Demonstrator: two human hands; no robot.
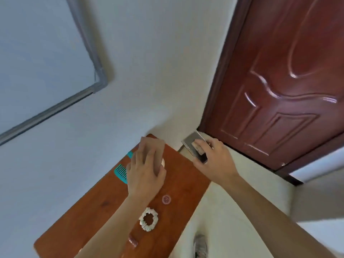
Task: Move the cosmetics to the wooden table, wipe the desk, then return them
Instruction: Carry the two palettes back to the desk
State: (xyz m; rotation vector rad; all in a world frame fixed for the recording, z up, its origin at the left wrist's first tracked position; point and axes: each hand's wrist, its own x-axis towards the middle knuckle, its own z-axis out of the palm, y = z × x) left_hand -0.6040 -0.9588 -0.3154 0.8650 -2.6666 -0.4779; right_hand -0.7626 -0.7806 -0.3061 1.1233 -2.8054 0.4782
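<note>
From the head view, your left arm reaches up across the wooden table (182, 175), and your left hand (147, 164) lies palm down near its far end. The fingers are pressed together and bent over a pale item (163, 162), of which only a sliver shows at the hand's right edge. You cannot tell whether they grip it or merely rest on it.

Your right arm stretches out from the lower right, past the table's right edge. Your right hand (214, 159) hangs off the far right corner of the table, in front of the red-brown door (279, 90). Its fingers are curled under a flat grey case (191, 143) and the thumb presses on top, so the case is clamped and tilted in the air.

A teal comb (121, 172) lies at the table's left edge, partly under your left hand. A small pink round piece (166, 199) and a white scrunchie (149, 219) lie just beside your left forearm.
</note>
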